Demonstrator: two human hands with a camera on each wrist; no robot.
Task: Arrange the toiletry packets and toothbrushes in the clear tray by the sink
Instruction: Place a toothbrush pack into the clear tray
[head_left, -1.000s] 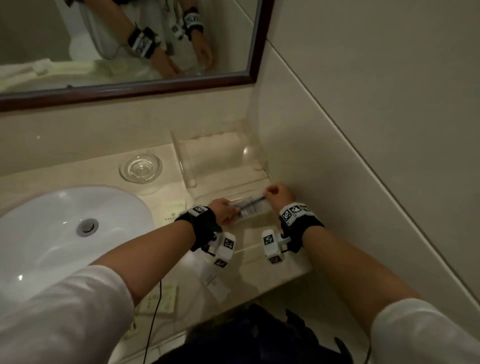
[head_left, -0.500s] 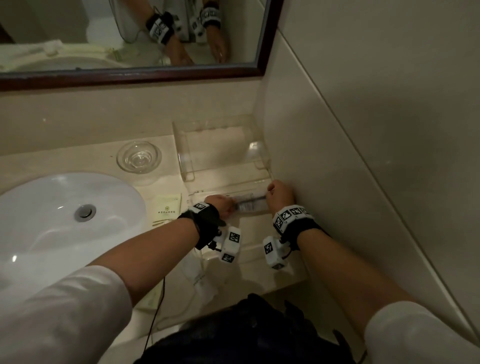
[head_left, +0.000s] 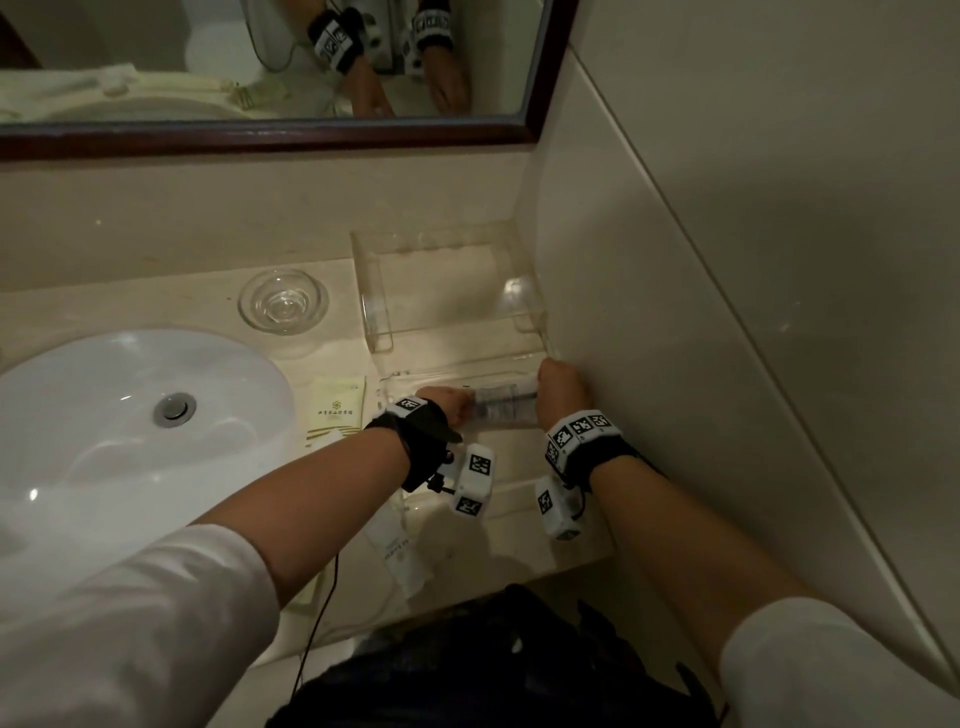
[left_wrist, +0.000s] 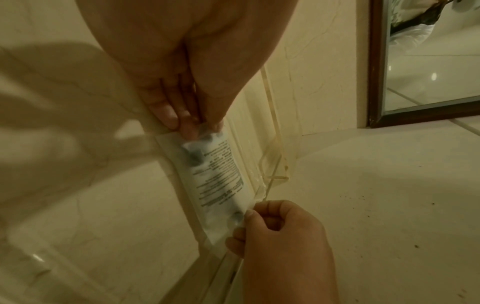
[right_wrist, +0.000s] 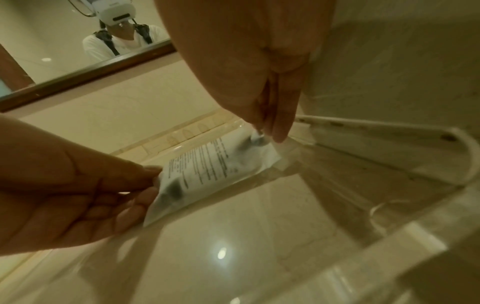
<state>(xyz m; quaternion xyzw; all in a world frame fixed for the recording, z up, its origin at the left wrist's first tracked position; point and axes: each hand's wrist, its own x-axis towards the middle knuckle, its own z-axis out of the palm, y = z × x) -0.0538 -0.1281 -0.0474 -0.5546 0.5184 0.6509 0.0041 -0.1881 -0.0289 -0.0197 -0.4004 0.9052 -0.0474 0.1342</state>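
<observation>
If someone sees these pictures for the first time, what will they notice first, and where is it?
First, the two hands: the left hand and the right hand each pinch one end of a printed toothbrush packet, low in the clear tray in the wall corner. Next, the white sink at the left and the small glass dish behind it.

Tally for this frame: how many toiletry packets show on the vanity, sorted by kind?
Clear printed packet, pinched at its ends by the left hand and right hand at the clear tray: 1
Cream sachet beside the sink: 1
White slim packet below the left wrist: 1
Total: 3; a pale edge under the left forearm may be a fourth.
</observation>
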